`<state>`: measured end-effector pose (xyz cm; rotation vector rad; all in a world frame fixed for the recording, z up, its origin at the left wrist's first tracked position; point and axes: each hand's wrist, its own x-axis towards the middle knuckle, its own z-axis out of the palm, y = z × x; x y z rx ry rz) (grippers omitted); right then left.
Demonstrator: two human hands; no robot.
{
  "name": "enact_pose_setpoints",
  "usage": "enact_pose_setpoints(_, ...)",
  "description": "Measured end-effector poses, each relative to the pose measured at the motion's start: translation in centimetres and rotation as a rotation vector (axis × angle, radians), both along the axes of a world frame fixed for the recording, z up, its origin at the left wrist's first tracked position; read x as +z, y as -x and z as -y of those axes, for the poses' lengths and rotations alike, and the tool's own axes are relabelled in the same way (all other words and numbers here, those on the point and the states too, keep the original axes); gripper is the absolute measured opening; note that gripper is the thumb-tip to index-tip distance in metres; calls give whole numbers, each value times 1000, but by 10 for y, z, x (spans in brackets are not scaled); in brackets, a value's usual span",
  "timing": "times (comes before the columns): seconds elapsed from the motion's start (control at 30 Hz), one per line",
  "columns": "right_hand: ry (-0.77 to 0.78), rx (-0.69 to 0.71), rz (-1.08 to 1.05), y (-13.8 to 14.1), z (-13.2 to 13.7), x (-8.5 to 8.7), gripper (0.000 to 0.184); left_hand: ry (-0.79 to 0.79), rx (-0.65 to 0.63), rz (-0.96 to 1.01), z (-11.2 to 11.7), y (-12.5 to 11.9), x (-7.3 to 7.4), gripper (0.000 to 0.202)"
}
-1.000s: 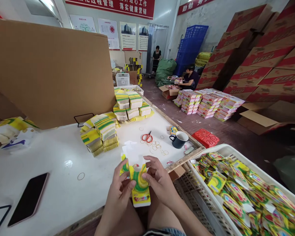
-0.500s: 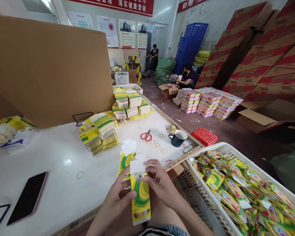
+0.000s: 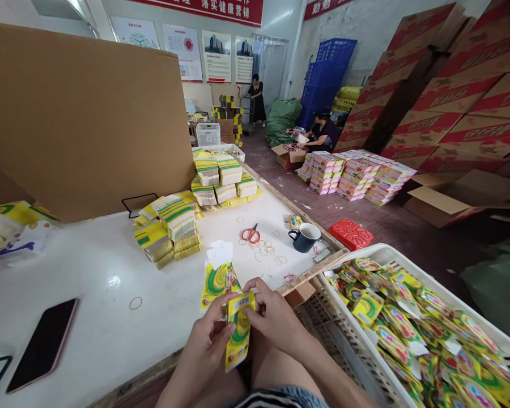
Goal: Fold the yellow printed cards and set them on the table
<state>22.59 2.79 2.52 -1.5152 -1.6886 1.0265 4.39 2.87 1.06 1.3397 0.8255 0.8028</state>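
Note:
A small yellow-and-green carton is held upright over my lap, just off the table's near edge. My left hand is closed around its left side, thumb on the front. My right hand pinches the top right, where a folded flap with a barcode lies against the front. Behind my hands, another flat yellow-and-green carton rests on the white table, its white flaps pointing away from me. Part of it is hidden by my fingers.
Carton stacks stand on the table, with red scissors, rubber bands, a dark mug and a phone. At right, a white crate holds many filled cartons. Two people are farther back.
The white top flap of the held carton has been folded down, so a barcode now faces me. Both hands stay on the carton, and the view has shifted slightly.

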Motion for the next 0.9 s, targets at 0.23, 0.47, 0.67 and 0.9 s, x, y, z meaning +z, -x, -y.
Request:
enact_pose_setpoints(0.23, -28, -39, 33, 10, 0, -3, 40, 45, 53, 0, 0, -4, 5, 41)
enact_pose_setpoints(0.47, -135, 16, -64, 2, 3, 3, 21, 105, 73, 67, -3, 0, 14, 44)
enact_pose_setpoints(0.67, -193, -64, -86, -27, 15, 4, 26, 91, 40, 120, -2, -19, 15, 43)
enact_pose_setpoints(0.9, -421, -670, 794, -166, 39, 25, 39, -214, 81, -208, -36, -5, 47, 33)
